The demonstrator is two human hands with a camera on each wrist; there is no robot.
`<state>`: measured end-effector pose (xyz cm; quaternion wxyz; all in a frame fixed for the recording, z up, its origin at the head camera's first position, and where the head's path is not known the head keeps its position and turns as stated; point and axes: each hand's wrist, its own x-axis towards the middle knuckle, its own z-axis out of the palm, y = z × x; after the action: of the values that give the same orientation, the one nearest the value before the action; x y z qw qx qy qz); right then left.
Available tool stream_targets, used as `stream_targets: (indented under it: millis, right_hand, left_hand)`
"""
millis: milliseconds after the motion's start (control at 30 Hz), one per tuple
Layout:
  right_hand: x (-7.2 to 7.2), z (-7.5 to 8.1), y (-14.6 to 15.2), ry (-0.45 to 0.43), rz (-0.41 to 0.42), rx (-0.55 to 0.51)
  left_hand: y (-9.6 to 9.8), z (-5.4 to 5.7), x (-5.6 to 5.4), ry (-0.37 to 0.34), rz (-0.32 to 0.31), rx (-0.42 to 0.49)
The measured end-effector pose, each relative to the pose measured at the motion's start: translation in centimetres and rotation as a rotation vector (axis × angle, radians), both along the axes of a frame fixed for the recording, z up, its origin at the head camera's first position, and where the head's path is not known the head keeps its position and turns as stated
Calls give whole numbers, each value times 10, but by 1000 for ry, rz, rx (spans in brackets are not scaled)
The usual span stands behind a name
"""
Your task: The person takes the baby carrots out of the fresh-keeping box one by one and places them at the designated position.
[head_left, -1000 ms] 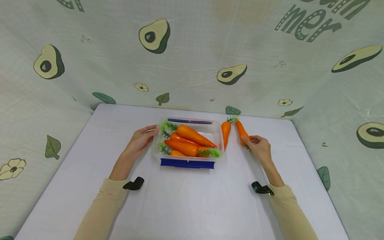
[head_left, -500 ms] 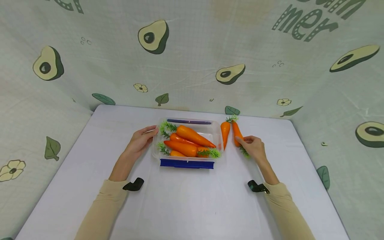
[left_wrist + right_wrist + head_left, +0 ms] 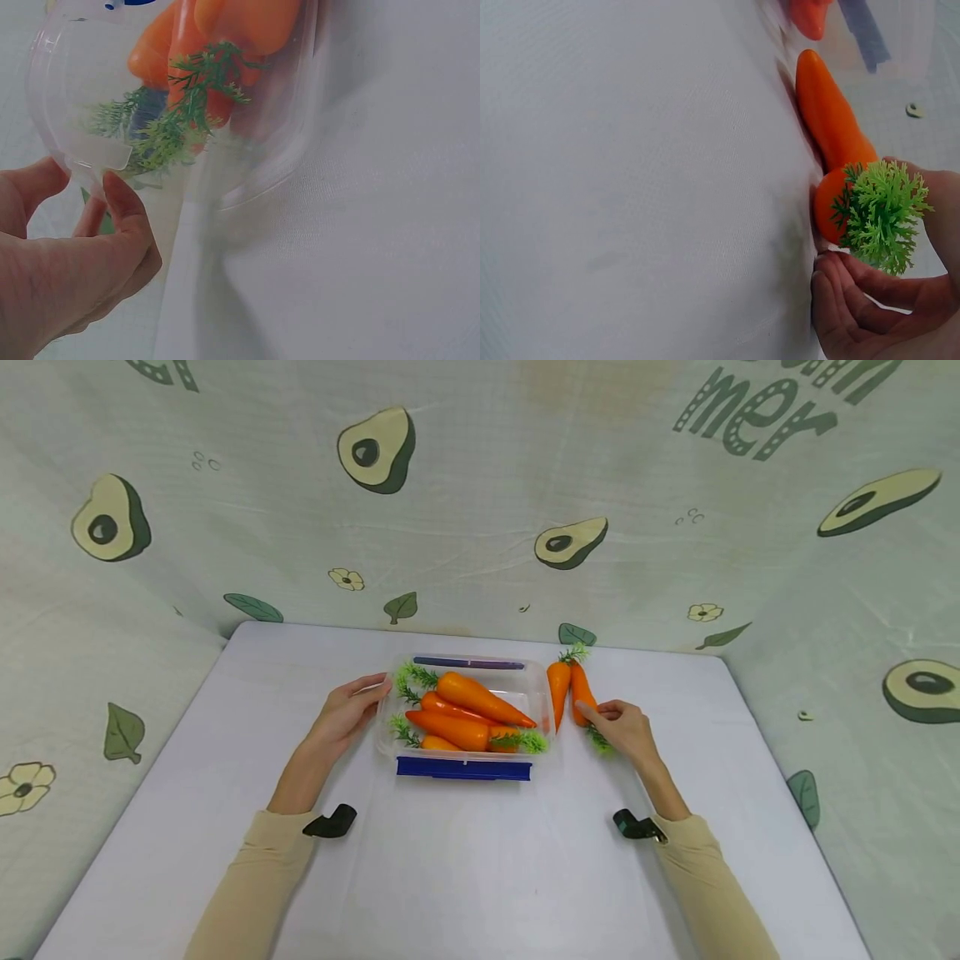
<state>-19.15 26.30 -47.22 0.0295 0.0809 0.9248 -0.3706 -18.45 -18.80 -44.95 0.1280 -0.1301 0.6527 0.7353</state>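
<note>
A clear plastic food container holds several orange carrots with green leafy tops. My left hand pinches its left rim between thumb and fingers; in the left wrist view those fingertips meet at the rim tab. To the container's right, my right hand grips a carrot near its leafy end, which points toward me. Another carrot lies beside it, leaves at the far end, tip toward me. The right wrist view shows the held carrot's leaves between thumb and fingers.
A blue latch flap hangs from the container's near side, and another shows at its far side. The white table is bordered by a curtain printed with avocados. Black wrist cameras sit on both sleeves.
My right hand has moved left with the carrot, bringing it up against the neighbouring carrot. My left hand has stayed on the container's rim, and the head view has shifted slightly.
</note>
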Motion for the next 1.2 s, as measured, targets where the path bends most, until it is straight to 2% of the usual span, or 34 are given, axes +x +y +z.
stream_targets:
  millis: [167, 367, 533, 800, 1200]
  right_hand:
    - [0, 1, 1, -7, 12, 2]
    - [2, 12, 3, 4, 27, -24]
    - [-3, 22, 2, 78, 53, -22]
    - [-9, 45, -12, 207, 148, -26]
    - [-15, 71, -50, 306, 300, -91]
  left_hand:
    - [0, 0, 0, 0, -2, -2]
    - [1, -1, 0, -2, -7, -11]
    - [-1, -1, 0, -7, 0, -16]
    - [-1, -1, -2, -9, -4, -13]
    - [0, 1, -2, -6, 11, 12]
